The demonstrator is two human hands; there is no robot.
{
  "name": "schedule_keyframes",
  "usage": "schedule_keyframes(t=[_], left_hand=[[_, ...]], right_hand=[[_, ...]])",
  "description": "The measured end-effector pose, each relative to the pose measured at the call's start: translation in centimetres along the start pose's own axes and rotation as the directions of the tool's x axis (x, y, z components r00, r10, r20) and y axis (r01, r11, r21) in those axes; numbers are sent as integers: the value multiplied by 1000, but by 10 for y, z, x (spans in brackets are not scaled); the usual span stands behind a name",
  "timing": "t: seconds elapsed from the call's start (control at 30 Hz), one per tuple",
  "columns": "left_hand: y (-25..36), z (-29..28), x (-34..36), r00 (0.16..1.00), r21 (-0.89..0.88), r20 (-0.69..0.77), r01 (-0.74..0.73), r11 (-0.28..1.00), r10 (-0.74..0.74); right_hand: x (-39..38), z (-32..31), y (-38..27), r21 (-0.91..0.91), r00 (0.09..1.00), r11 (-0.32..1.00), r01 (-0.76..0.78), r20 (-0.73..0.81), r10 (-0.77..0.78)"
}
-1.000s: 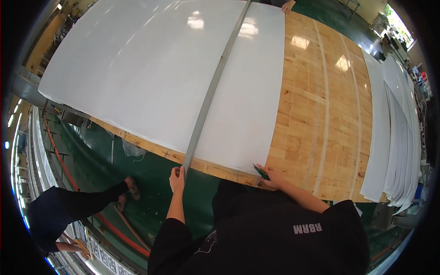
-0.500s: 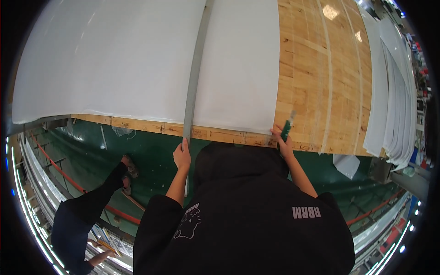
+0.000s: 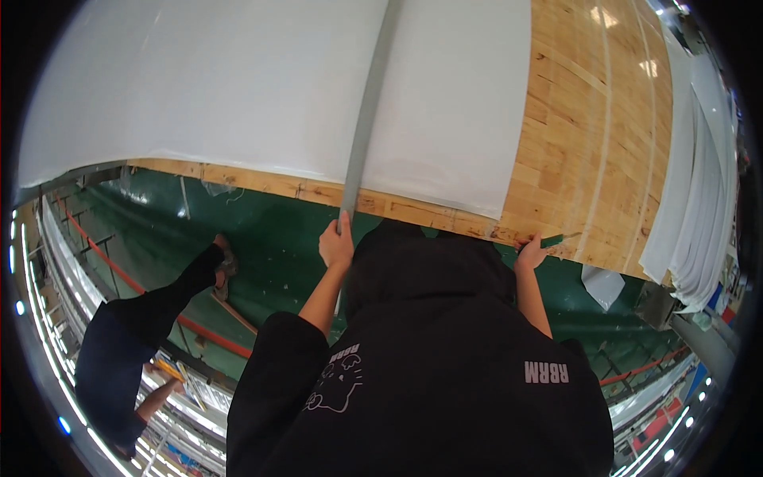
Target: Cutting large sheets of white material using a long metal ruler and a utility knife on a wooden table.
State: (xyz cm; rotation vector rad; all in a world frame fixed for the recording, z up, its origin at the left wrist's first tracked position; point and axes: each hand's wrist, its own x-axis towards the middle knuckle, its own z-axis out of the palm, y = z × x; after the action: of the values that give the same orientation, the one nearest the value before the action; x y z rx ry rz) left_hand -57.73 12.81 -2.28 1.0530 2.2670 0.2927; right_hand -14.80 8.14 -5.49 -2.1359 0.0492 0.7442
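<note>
My left hand (image 3: 337, 242) is closed around the near end of a long grey straightedge (image 3: 369, 103). The straightedge lies across a large white sheet (image 3: 447, 111) and sticks out past the table's front edge. At that edge, just right of the sheet's near corner, my right hand (image 3: 532, 254) is closed on a slim green utility knife (image 3: 551, 240). The knife points right, low over the wooden tabletop (image 3: 579, 135), and its tip is too small to make out clearly.
Several white sheets (image 3: 688, 199) hang in a pile over the table's right end. A white scrap (image 3: 602, 286) lies below on the green floor (image 3: 274, 226). Behind me on the left, another person (image 3: 119, 342) bends beside a red rail (image 3: 208, 326), hands on something yellow.
The view has shifted, so the table appears further right. My right hand has moved off the sheet's corner, and the knife has turned from pointing away to pointing right. My left hand keeps its grip.
</note>
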Motion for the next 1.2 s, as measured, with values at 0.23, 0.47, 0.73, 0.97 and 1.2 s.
schedule_keyframes(t=[0.23, 0.47, 0.73, 0.97, 1.2], left_hand=[[2, -1, 0, 1000, 6, 4, 16, 1000, -16], [2, -1, -3, 1000, -11, -20, -9, 1000, 9], [-3, 0, -2, 996, -1, -54, -74, 997, 74], [-5, 1, -1, 999, -14, -17, -38, 999, 38], [-7, 3, 0, 999, 23, -48, -20, 1000, 21]], right_hand=[[-26, 26, -22, -512, 949, 854, -89, -305, -83], [-17, 19, -13, -557, 943, 830, -8, -281, -180], [-7, 8, -5, -522, 963, 848, 89, -172, -207], [-11, 13, -6, -540, 951, 834, 113, -184, -248], [-10, 10, -6, -534, 964, 843, 66, -185, -193]])
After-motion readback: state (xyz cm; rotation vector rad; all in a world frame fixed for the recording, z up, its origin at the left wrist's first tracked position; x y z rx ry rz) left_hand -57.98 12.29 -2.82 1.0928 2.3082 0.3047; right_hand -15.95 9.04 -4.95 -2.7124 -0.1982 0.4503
